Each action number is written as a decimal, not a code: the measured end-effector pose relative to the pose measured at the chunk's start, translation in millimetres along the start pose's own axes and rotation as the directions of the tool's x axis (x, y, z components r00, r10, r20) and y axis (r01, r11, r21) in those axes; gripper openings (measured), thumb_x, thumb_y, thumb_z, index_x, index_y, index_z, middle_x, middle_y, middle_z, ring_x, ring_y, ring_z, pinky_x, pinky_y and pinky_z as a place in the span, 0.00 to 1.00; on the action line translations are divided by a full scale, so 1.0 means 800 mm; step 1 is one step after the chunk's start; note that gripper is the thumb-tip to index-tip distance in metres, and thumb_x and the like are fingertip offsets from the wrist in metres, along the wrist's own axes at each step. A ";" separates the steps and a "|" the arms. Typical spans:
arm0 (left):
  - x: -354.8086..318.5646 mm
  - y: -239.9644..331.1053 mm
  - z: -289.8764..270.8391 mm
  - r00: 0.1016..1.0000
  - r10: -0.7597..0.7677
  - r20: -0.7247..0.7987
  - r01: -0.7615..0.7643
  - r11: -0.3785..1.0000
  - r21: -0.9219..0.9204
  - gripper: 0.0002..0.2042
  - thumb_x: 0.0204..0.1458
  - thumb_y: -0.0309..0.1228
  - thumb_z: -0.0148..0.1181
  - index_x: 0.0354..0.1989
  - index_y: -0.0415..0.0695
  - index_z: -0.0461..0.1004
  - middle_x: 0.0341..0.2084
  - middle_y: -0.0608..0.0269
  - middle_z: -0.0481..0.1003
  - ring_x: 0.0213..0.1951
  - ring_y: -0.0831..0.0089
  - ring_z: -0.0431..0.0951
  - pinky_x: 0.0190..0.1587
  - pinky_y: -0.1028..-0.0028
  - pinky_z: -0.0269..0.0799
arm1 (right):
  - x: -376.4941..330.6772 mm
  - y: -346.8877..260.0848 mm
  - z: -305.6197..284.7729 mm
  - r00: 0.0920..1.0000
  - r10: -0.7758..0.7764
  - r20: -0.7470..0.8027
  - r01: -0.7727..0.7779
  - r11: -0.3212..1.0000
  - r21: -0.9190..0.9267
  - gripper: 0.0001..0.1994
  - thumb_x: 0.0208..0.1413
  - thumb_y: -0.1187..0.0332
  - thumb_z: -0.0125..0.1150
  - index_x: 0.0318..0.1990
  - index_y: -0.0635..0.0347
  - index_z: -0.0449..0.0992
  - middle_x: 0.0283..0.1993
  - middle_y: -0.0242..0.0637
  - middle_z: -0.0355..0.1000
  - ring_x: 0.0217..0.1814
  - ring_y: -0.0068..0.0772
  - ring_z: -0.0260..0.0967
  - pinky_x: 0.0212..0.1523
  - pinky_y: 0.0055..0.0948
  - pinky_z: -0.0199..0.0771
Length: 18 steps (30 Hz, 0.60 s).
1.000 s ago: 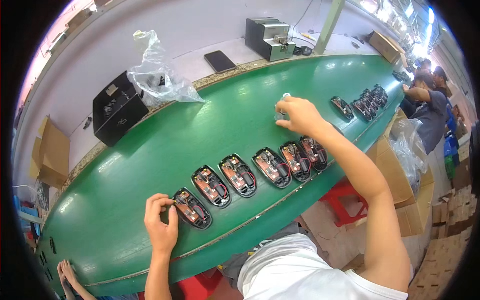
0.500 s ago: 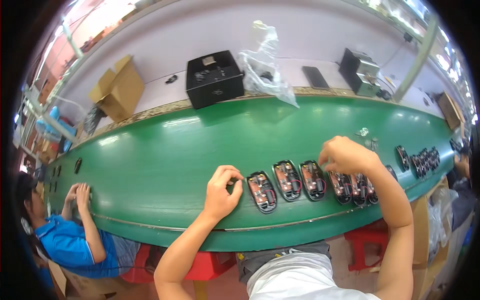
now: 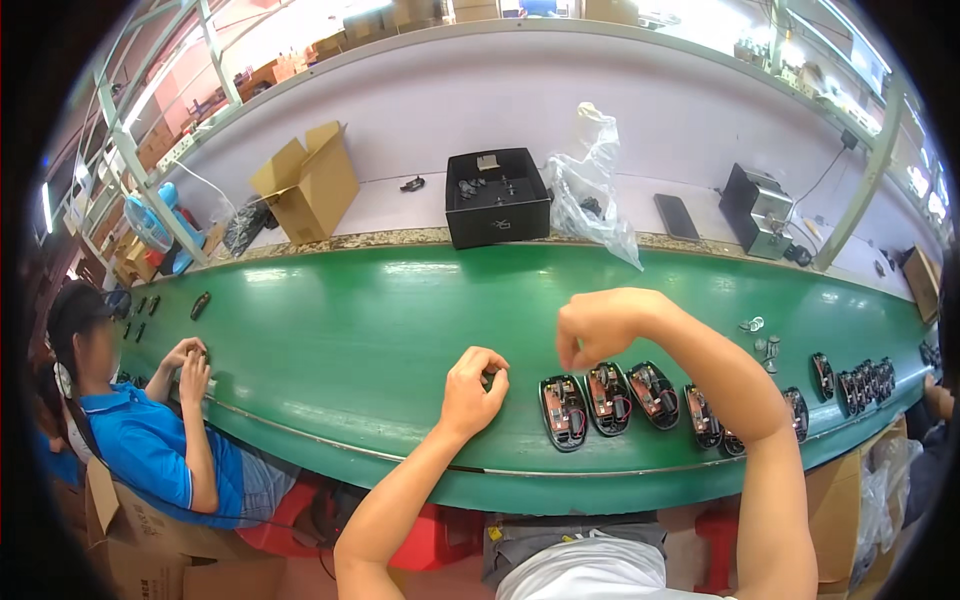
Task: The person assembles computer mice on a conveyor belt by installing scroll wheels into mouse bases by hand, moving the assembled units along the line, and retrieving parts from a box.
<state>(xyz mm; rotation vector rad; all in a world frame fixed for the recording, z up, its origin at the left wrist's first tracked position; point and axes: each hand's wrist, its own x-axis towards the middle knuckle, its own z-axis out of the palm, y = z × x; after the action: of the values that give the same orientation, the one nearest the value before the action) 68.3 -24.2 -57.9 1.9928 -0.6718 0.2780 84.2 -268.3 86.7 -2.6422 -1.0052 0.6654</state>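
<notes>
A row of oval black housings, shaped like computer mice, lies on the green belt (image 3: 380, 330). Each opened housing shows a reddish-brown circuit board and thin wires. My right hand (image 3: 610, 322) hovers just above the far end of the leftmost housing (image 3: 564, 412), its fingers pinched together and pointing down. Whatever they hold is hidden. Beside that row, my left hand (image 3: 474, 392) rests at the belt with curled fingers around something small and dark that I cannot make out. Further right come a second housing (image 3: 608, 400) and a third (image 3: 654, 396); my right forearm covers part of the others.
Small metal parts (image 3: 771, 352) lie beyond my right arm, and more black housings (image 3: 866, 386) crowd the right end. Along the back ledge stand a black box (image 3: 498, 215), a plastic bag (image 3: 592, 190), a carton (image 3: 310, 190) and a machine (image 3: 756, 212). A co-worker (image 3: 150, 430) sits at left.
My right hand has moved left along the row, from near the third housing to above the leftmost one. My left hand stays curled beside the row. The whole view has shifted.
</notes>
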 end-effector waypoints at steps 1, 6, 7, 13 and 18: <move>0.001 0.000 0.001 1.000 0.008 0.001 -0.008 1.000 0.001 0.03 0.50 0.22 0.61 0.33 0.39 0.77 0.33 0.58 0.76 0.32 0.67 0.79 0.33 0.71 0.73 | 0.005 -0.001 -0.002 1.000 -0.028 -0.004 0.028 1.000 0.001 0.10 0.52 0.68 0.64 0.39 0.59 0.86 0.39 0.41 0.83 0.42 0.44 0.81 0.46 0.39 0.80; 0.001 0.002 -0.002 1.000 0.008 -0.012 -0.008 1.000 0.005 0.03 0.50 0.22 0.61 0.33 0.39 0.77 0.31 0.58 0.76 0.32 0.67 0.79 0.34 0.71 0.73 | 0.055 0.005 -0.039 0.307 0.102 -0.946 -0.110 0.991 0.072 0.18 0.59 0.76 0.57 0.56 0.74 0.70 0.64 0.63 0.60 0.56 0.66 0.71 0.57 0.51 0.74; -0.001 0.000 -0.001 1.000 0.007 -0.001 -0.007 1.000 0.002 0.03 0.50 0.22 0.61 0.33 0.39 0.77 0.31 0.58 0.76 0.32 0.67 0.79 0.34 0.71 0.73 | 0.053 0.008 -0.033 0.305 0.113 -0.946 -0.116 0.990 0.081 0.18 0.59 0.76 0.57 0.56 0.74 0.70 0.64 0.63 0.60 0.56 0.66 0.71 0.57 0.51 0.74; -0.018 0.009 -0.008 0.999 -0.015 0.049 0.017 0.999 -0.041 0.04 0.51 0.22 0.60 0.34 0.39 0.77 0.32 0.58 0.77 0.33 0.66 0.79 0.35 0.71 0.74 | -0.050 0.009 0.052 0.517 0.107 -0.849 -0.161 0.987 0.026 0.16 0.57 0.73 0.61 0.53 0.64 0.76 0.67 0.54 0.63 0.66 0.59 0.66 0.66 0.48 0.67; -0.013 0.142 -0.038 0.916 0.375 0.143 -0.349 0.920 -0.178 0.11 0.48 0.20 0.60 0.41 0.42 0.81 0.35 0.58 0.79 0.36 0.62 0.81 0.36 0.69 0.75 | -0.226 0.129 0.140 0.366 0.284 -0.886 -0.520 0.852 0.058 0.18 0.54 0.66 0.66 0.52 0.60 0.75 0.63 0.50 0.68 0.67 0.56 0.64 0.68 0.46 0.63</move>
<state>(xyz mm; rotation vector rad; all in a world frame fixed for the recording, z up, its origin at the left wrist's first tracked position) -1.9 -36.0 36.2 1.7530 -1.1474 0.2666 -32.1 -459.7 10.8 -2.8005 -0.0761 -0.8301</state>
